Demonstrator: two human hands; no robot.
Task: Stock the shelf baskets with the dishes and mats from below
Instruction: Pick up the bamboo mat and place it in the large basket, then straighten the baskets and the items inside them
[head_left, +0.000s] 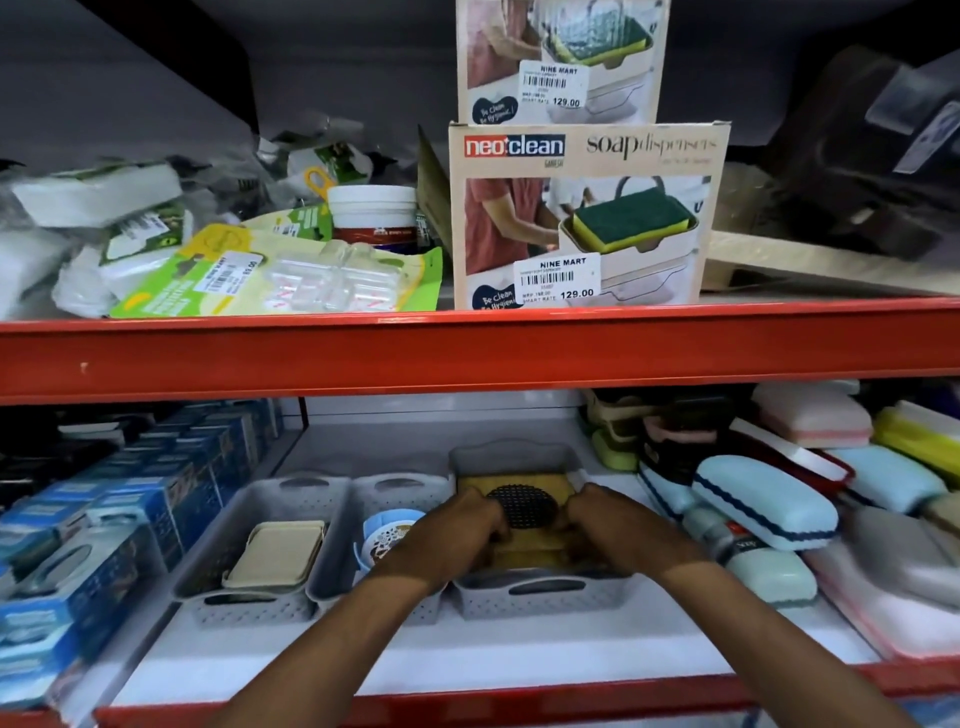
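Three grey perforated baskets stand side by side on the lower white shelf. In the right basket (540, 597) lies a stack of yellow-brown dishes (511, 486) with a black mesh oval on top. My left hand (447, 535) and my right hand (618, 530) grip the stack's left and right sides inside that basket. The middle basket (332, 587) holds blue and patterned round dishes (387, 532). The left basket (244, 603) holds cream rectangular dishes (275, 553).
Blue boxed goods (119, 525) crowd the shelf's left side. Soap cases and sponges (769, 504) pile up on the right. A red shelf beam (467, 353) runs just above. Soap dispenser boxes (582, 218) and packets sit on the upper shelf.
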